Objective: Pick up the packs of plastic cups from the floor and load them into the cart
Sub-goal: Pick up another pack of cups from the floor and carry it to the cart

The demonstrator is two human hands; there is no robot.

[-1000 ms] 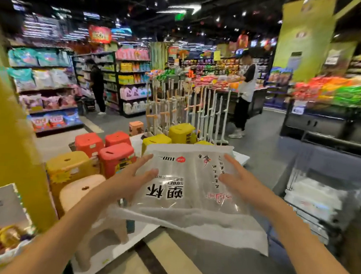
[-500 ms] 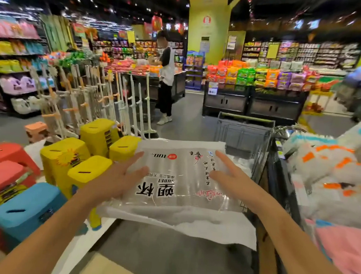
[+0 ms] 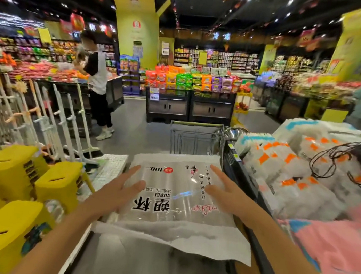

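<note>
Here, a pack of plastic cups (image 3: 171,196) is held level in mid-air at the centre of the view, between two bare hands. The left hand (image 3: 115,194) lies against its 9 o'clock edge and the right hand (image 3: 229,196) against its 3 o'clock edge. Both have straight, spread fingers laid flat on the wrapper, so the pack is carried pressed between open hands.

At 12 o'clock, just past the pack's far edge, stands the wire end of the cart (image 3: 196,138). Whether the pack is already over the basket cannot be told. At 3 o'clock a dark rail (image 3: 254,197) runs close beside the right hand, edging a bin of white packs with orange marks (image 3: 290,170). At 9 o'clock, yellow plastic stools (image 3: 8,167) crowd near the left forearm. Open grey floor (image 3: 137,133) stretches from 11 o'clock, beside the cart, to a black display counter (image 3: 188,107) well beyond it. A person in a white and black top (image 3: 97,84) stands at 11 o'clock, well apart.

The pack is a wide, flat, clear plastic bag with rows of clear stacked cups showing through. It carries bold black Chinese characters, "SUBEI", "100" and a small red round logo, all upside down from this view. A loose white flap of wrapper hangs along its near edge at 6 o'clock.
</note>
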